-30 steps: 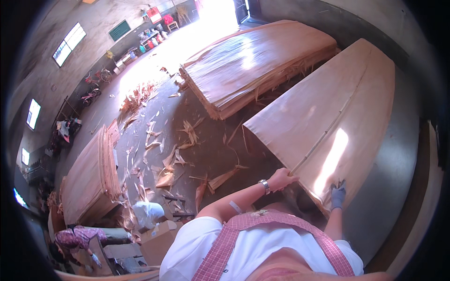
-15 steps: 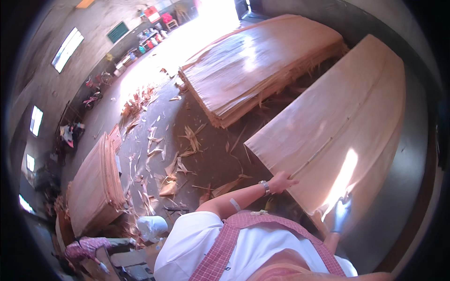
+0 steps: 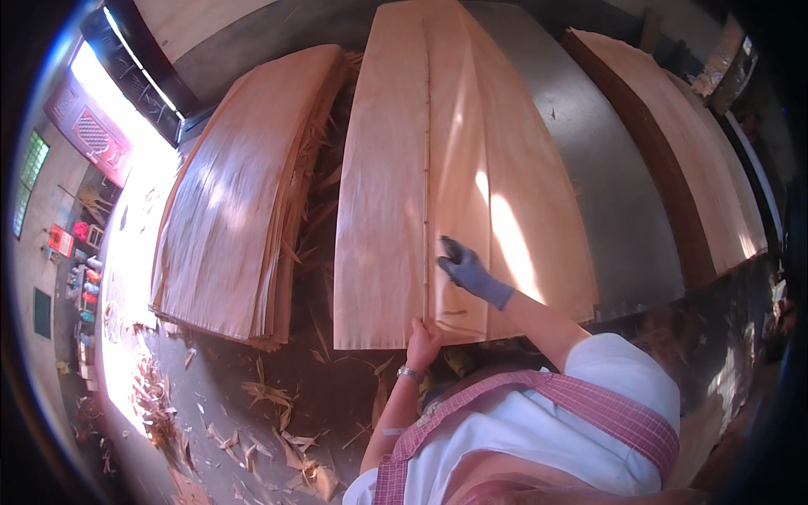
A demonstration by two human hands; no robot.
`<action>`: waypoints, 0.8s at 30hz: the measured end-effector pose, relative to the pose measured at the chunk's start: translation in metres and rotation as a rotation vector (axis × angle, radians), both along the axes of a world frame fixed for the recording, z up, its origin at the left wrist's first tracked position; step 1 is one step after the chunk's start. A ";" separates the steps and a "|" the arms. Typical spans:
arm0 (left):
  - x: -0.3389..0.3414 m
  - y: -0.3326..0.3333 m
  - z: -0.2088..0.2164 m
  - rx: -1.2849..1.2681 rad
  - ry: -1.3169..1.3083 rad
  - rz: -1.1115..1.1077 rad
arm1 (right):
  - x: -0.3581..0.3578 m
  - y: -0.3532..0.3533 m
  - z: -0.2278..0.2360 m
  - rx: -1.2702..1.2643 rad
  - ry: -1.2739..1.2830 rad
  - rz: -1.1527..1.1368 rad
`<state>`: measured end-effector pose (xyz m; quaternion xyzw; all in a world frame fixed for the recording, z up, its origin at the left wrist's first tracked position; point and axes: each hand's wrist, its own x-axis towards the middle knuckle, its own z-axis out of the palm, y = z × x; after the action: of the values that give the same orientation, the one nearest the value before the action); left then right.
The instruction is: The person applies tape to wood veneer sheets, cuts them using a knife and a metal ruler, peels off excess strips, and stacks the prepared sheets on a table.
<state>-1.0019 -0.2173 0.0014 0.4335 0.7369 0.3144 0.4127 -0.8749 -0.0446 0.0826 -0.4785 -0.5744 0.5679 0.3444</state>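
A wide pale wood veneer sheet (image 3: 379, 210) stretches away from me across a table, with a thin dark-spotted line along its length. A raised fold runs beside that line. My left hand (image 3: 423, 339), bare and with a metal watch at the wrist, pinches the sheet's near edge by the line. My right hand (image 3: 471, 271) wears a grey glove with dark fingertips. Its fingers are apart over the veneer, just right of the line; whether they press on it I cannot tell. A small dark mark shows on the sheet below the glove.
To the left stands a thick stack of veneer (image 3: 227, 194) with ragged edges. A grey metal tabletop (image 3: 610, 168) borders the sheet on the right, then another veneer pile (image 3: 673, 135). Wood scraps (image 3: 307, 467) litter the floor. Bright light enters by a doorway (image 3: 126, 109) at far left.
My view has swung to the right, so the sheet now lies straight ahead. My right hand has moved from the sheet's right part to beside the line. The left stays at the near edge.
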 end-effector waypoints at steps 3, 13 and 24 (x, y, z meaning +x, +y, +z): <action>-0.008 -0.014 0.001 0.084 -0.228 -0.112 | -0.061 0.002 0.009 -0.022 0.030 0.109; -0.008 -0.033 0.003 -0.126 -1.015 0.411 | -0.152 -0.045 0.067 0.132 0.192 0.316; 0.004 -0.024 0.029 -0.191 -1.191 0.556 | 0.018 -0.121 -0.004 0.141 -0.523 -0.091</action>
<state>-0.9981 -0.2409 0.0302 -0.0592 0.4920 0.5284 0.6894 -0.8570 -0.1653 0.0783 -0.6092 -0.6598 0.3674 0.2418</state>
